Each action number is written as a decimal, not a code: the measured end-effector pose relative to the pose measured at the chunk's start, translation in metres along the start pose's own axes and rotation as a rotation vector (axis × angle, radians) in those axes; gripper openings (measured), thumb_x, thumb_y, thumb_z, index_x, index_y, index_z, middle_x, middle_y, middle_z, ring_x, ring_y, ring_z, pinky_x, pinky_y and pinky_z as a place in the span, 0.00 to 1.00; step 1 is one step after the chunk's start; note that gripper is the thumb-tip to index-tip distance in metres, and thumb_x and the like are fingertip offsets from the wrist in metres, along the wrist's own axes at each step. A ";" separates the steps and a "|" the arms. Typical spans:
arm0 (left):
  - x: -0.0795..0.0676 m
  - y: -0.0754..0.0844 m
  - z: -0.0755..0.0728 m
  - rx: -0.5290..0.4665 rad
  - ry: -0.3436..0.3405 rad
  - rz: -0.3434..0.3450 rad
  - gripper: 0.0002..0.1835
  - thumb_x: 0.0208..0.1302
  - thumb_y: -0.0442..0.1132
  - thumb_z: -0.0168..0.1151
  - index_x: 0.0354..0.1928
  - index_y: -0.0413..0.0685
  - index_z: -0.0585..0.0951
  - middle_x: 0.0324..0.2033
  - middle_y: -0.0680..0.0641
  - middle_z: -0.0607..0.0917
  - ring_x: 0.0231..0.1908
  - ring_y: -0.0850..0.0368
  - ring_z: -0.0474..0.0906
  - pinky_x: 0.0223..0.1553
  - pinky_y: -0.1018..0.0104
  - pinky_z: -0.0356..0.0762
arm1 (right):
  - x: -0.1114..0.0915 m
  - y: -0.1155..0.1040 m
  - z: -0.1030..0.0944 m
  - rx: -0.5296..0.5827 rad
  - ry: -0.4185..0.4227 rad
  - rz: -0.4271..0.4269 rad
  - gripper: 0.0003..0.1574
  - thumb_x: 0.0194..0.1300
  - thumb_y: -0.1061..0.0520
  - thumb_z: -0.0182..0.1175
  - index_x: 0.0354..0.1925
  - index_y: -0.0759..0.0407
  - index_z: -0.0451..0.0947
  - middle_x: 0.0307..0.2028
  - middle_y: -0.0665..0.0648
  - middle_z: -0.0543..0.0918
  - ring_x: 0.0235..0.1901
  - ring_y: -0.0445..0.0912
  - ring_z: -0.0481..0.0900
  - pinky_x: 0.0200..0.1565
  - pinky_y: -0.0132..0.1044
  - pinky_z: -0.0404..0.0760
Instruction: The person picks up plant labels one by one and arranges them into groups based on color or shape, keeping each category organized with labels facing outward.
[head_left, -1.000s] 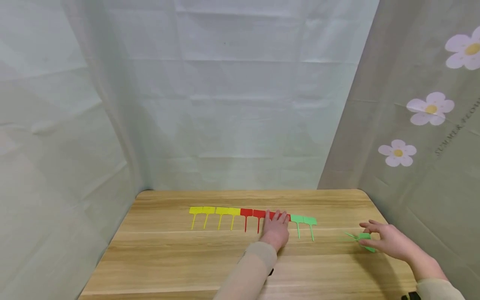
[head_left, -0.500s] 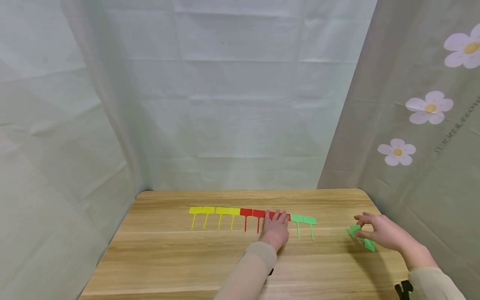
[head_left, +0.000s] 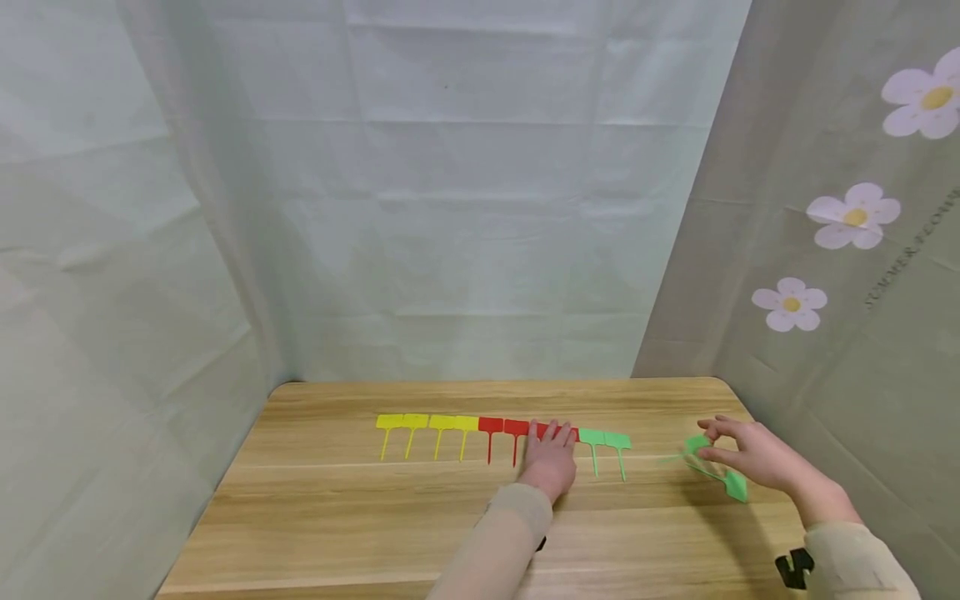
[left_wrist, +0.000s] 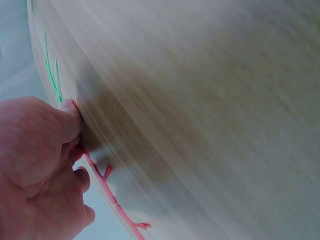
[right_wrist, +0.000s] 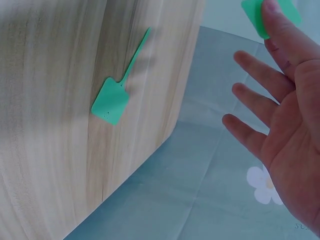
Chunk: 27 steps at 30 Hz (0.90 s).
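My left hand [head_left: 550, 465] rests on red T-shaped plant labels in the middle of a row, its fingers laid over their heads. Left of it, uncovered red plant labels [head_left: 491, 426] adjoin several yellow ones [head_left: 442, 422]; green ones [head_left: 604, 438] continue the row on the right. Over the table's right side, my right hand [head_left: 765, 460] pinches a green plant label [right_wrist: 255, 16] by its head between thumb and index finger, the other fingers spread. Below that hand another green plant label [right_wrist: 110, 102] lies on the wood, its stem angled away from the row.
The wooden table [head_left: 337, 533] has rounded far corners. Pale cloth [head_left: 465, 208] hangs behind and on both sides of it; the right-hand cloth carries printed flowers [head_left: 791, 304].
My right hand has moved left and slightly away with the pinched green label, drawing it apart from the other green label, which stays on the table. The left hand keeps its place.
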<state>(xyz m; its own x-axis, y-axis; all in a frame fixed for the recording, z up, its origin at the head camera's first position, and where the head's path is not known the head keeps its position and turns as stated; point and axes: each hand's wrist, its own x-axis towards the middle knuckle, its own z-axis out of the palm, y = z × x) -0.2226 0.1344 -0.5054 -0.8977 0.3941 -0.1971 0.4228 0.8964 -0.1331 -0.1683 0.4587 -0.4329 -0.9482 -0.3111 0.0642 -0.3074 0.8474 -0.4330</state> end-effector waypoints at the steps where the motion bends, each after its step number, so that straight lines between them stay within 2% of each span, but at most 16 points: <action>1: 0.001 0.000 0.000 -0.002 0.000 -0.001 0.29 0.76 0.50 0.46 0.77 0.66 0.59 0.77 0.62 0.54 0.76 0.59 0.47 0.74 0.46 0.43 | 0.002 0.000 0.000 0.006 -0.007 0.013 0.10 0.66 0.38 0.64 0.34 0.39 0.79 0.60 0.59 0.79 0.60 0.61 0.74 0.46 0.43 0.78; 4: 0.001 0.000 0.000 -0.007 0.003 -0.003 0.29 0.77 0.50 0.45 0.77 0.66 0.60 0.76 0.62 0.54 0.76 0.59 0.47 0.74 0.46 0.43 | 0.008 -0.001 -0.002 0.016 -0.034 0.044 0.15 0.61 0.35 0.67 0.28 0.40 0.78 0.60 0.61 0.79 0.58 0.61 0.76 0.40 0.37 0.75; 7: 0.001 0.000 0.000 -0.008 0.002 -0.003 0.29 0.77 0.50 0.45 0.77 0.66 0.59 0.77 0.62 0.54 0.76 0.58 0.47 0.74 0.46 0.43 | 0.015 -0.002 -0.005 0.007 -0.057 0.058 0.15 0.58 0.35 0.68 0.27 0.40 0.79 0.61 0.62 0.79 0.56 0.59 0.77 0.39 0.36 0.75; 11: -0.001 -0.001 0.000 0.000 -0.003 0.004 0.29 0.77 0.49 0.46 0.77 0.66 0.60 0.76 0.63 0.54 0.76 0.59 0.46 0.74 0.46 0.43 | 0.024 -0.002 -0.007 -0.005 -0.081 0.023 0.12 0.62 0.38 0.67 0.31 0.40 0.79 0.60 0.65 0.79 0.58 0.61 0.76 0.44 0.41 0.77; 14: -0.001 -0.001 -0.001 -0.005 -0.005 0.004 0.29 0.77 0.49 0.46 0.77 0.67 0.60 0.76 0.63 0.54 0.76 0.59 0.47 0.74 0.46 0.43 | 0.033 -0.003 -0.006 -0.005 -0.122 -0.010 0.09 0.67 0.42 0.63 0.34 0.43 0.78 0.54 0.63 0.82 0.57 0.63 0.76 0.44 0.45 0.76; 17: 0.002 -0.001 0.001 -0.013 -0.004 -0.001 0.29 0.77 0.49 0.46 0.77 0.67 0.59 0.76 0.63 0.54 0.76 0.59 0.46 0.74 0.46 0.42 | 0.042 -0.006 -0.004 -0.037 -0.161 -0.030 0.05 0.70 0.48 0.60 0.36 0.44 0.79 0.46 0.52 0.83 0.59 0.70 0.72 0.48 0.53 0.77; 20: 0.001 -0.001 0.000 -0.020 -0.004 -0.002 0.29 0.76 0.49 0.47 0.77 0.67 0.59 0.77 0.63 0.54 0.76 0.59 0.47 0.74 0.46 0.42 | 0.050 -0.009 -0.001 -0.095 -0.193 -0.022 0.03 0.69 0.51 0.61 0.36 0.45 0.80 0.50 0.60 0.83 0.63 0.79 0.62 0.54 0.64 0.72; 21: 0.001 -0.001 -0.001 -0.018 -0.005 -0.002 0.29 0.76 0.49 0.47 0.77 0.66 0.59 0.77 0.62 0.54 0.76 0.59 0.47 0.74 0.46 0.42 | 0.052 -0.009 0.001 -0.119 -0.202 -0.017 0.02 0.69 0.51 0.62 0.36 0.45 0.81 0.51 0.62 0.82 0.63 0.79 0.61 0.56 0.66 0.71; 24: -0.002 -0.001 -0.004 -0.015 -0.007 0.002 0.30 0.76 0.50 0.49 0.77 0.66 0.60 0.77 0.62 0.54 0.76 0.58 0.47 0.74 0.46 0.42 | 0.060 -0.009 0.008 -0.180 -0.236 0.004 0.04 0.66 0.50 0.64 0.36 0.47 0.82 0.59 0.76 0.75 0.63 0.79 0.61 0.57 0.67 0.69; 27: -0.002 0.000 -0.004 -0.006 -0.008 0.005 0.30 0.75 0.50 0.49 0.77 0.66 0.59 0.77 0.62 0.54 0.76 0.58 0.47 0.74 0.46 0.42 | 0.067 -0.010 0.013 -0.212 -0.264 0.013 0.06 0.64 0.49 0.66 0.34 0.49 0.83 0.57 0.74 0.78 0.63 0.77 0.62 0.55 0.61 0.74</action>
<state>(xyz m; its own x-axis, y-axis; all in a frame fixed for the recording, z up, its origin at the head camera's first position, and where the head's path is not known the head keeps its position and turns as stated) -0.2216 0.1342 -0.5012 -0.8943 0.3973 -0.2059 0.4269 0.8954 -0.1265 -0.2280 0.4241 -0.4362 -0.9072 -0.3769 -0.1871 -0.3315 0.9140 -0.2337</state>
